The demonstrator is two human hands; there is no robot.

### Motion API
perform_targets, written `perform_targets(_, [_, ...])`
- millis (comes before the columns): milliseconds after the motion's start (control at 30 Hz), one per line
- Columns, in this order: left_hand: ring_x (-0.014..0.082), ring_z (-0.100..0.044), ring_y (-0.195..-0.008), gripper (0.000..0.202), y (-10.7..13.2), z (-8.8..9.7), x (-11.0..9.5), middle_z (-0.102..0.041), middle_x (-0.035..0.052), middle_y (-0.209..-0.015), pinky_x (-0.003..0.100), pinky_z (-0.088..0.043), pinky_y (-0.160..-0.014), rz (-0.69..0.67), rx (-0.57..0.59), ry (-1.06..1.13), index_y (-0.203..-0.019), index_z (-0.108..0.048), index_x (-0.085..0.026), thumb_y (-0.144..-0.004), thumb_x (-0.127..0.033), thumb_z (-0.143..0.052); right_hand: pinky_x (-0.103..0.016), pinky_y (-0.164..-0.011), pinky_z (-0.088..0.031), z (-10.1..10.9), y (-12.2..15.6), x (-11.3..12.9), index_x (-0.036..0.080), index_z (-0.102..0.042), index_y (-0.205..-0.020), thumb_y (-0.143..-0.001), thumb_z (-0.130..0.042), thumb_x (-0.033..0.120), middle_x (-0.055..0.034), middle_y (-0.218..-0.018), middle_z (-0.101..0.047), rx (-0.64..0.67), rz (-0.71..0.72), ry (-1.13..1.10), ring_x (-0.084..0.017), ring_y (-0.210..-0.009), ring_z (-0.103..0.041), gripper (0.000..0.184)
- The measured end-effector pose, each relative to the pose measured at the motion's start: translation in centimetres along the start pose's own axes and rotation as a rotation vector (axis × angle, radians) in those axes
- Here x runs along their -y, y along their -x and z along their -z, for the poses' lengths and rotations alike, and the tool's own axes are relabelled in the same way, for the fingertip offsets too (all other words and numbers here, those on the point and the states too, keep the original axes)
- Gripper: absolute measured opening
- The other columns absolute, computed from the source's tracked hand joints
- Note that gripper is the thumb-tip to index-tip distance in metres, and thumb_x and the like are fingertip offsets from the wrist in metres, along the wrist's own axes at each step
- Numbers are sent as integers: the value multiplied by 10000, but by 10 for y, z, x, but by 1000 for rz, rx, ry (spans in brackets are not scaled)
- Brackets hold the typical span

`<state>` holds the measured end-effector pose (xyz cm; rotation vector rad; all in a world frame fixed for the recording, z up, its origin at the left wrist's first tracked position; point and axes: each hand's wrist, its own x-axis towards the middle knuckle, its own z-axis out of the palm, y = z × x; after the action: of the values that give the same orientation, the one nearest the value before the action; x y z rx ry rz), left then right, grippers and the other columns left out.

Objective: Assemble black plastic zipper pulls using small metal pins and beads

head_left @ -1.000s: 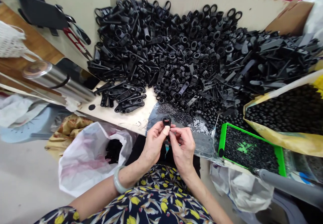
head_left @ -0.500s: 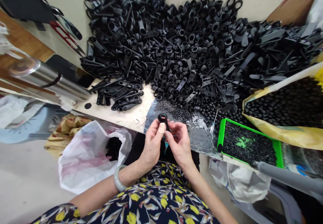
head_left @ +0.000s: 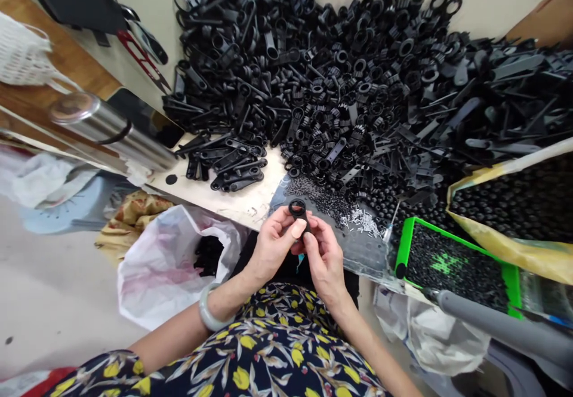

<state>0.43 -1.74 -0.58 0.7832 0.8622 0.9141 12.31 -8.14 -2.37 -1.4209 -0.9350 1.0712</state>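
Both hands meet at the table's front edge around one black plastic part with a ring end (head_left: 296, 208). My left hand (head_left: 277, 245) pinches it, the thumb pressed over its body just below the ring. My right hand (head_left: 326, 254) grips the lower end between thumb and curled fingers. The ring points up and away from me; the rest of the part is mostly hidden by the fingers. Beyond the hands lie small silver pins (head_left: 363, 222) and tiny dark pieces (head_left: 304, 188) on a dark mat (head_left: 358, 251).
A large heap of black plastic parts (head_left: 313, 74) fills the back. Similar parts (head_left: 237, 164) lie in a small pile at left, near a steel flask (head_left: 116, 131). A green tray (head_left: 405, 248) and a yellow-edged bag (head_left: 492, 230) stand right. A white bag (head_left: 156, 271) hangs below left.
The whole scene has shifted right in view as the head turned slightly left. Both hands still hold the black part, its ring now turned a little more toward the camera.
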Motion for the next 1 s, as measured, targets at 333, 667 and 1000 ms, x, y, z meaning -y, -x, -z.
perform_targets(333, [113, -623, -661, 361, 5, -9, 2, -771, 78, -965, 175, -416, -502, 51, -17, 40, -1123, -714, -169, -896, -439, -792, -362, -853, -645, -14, 5, -7, 266, -558, -1303, -1018, -608, 447, -112, -1346, -696, -89, -33, -59, -245, -1109, -740, 341])
perform_targets(667, [230, -719, -1003, 288, 0, 5, -9, -786, 78, -1049, 308, -544, -931, -57, 83, -184, -1164, -748, -194, -916, -338, -766, -435, -1100, -533, 20, -20, 17, 288, -585, -1410, -962, -683, 445, -96, -1408, -621, 65, 122, 192, -261, -1297, -616, 485])
perform_targets(1000, [292, -706, -1136, 366, 8, 12, -25, -779, 79, -1204, 346, -533, -1006, -53, 270, -443, -1252, -778, -227, -891, -191, -734, -347, -875, -618, 21, -31, 26, 253, -751, -1228, -864, -791, 406, -32, -1077, -788, 307, -133, -92, -212, -945, -746, 397])
